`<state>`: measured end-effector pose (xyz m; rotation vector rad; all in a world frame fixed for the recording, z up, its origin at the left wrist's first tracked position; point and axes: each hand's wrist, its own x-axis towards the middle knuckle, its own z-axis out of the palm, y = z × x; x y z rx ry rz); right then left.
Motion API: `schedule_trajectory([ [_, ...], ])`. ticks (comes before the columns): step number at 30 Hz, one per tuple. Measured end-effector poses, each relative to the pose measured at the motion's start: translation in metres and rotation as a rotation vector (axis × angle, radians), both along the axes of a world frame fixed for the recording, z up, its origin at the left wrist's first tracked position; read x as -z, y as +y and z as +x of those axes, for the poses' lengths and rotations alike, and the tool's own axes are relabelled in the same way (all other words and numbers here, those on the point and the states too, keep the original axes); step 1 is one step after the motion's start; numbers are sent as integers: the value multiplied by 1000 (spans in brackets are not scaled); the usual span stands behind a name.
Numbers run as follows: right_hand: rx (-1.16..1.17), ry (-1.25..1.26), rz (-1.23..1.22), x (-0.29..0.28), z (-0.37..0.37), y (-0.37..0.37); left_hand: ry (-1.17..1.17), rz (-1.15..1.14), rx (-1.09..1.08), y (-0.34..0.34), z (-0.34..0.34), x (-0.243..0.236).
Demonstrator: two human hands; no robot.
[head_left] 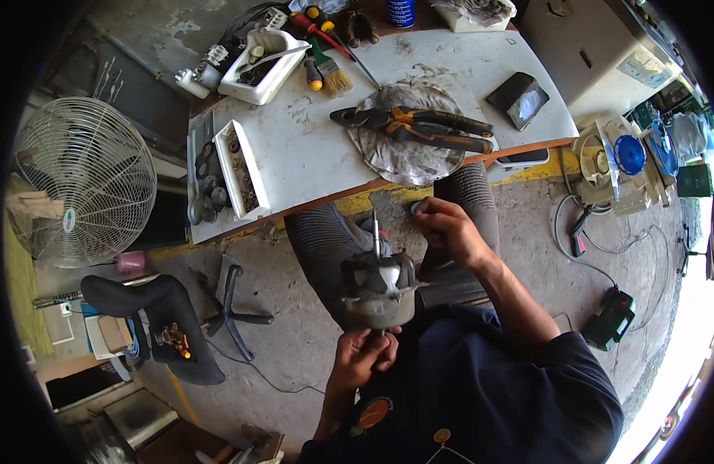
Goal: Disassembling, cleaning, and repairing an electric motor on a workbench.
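Observation:
Over my lap, my left hand [362, 357] grips an electric motor [379, 298] from below, its fingers closed at the underside. The motor has a dark, dirty body with a metal rim, and its bright shaft [376, 236] points up toward the table. To the right of the shaft, and apart from the motor, my right hand [448, 228] is closed in a pinch. A small round greyish piece [415, 207] shows at its fingertips; its kind is too small to tell. Ahead, large pliers [419, 127] with black and orange handles lie on a stained cloth [407, 166].
The white worktable [310, 170] carries a long white tray of small parts [239, 166], a white tub [252, 89], a paintbrush [334, 80], a red screwdriver [310, 27] and a dark block [518, 100]. A fan [86, 182] stands left, a chair [160, 317] below it. Cables [597, 263] cross the floor at right.

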<state>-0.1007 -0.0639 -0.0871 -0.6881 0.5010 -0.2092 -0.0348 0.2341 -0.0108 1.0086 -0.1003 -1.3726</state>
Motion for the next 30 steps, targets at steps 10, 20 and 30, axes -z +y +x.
schedule_trajectory([
  [10, -140, -236, -464, -75, 24, 8, -114, -71, 100, -12, 0, -10],
  [20, -47, 119, -898, -103, 30, -1, -106, -127, 41, -45, 8, 7],
  [30, 103, 275, -1193, -117, 28, -16, -69, -121, -20, -76, 15, 16],
])
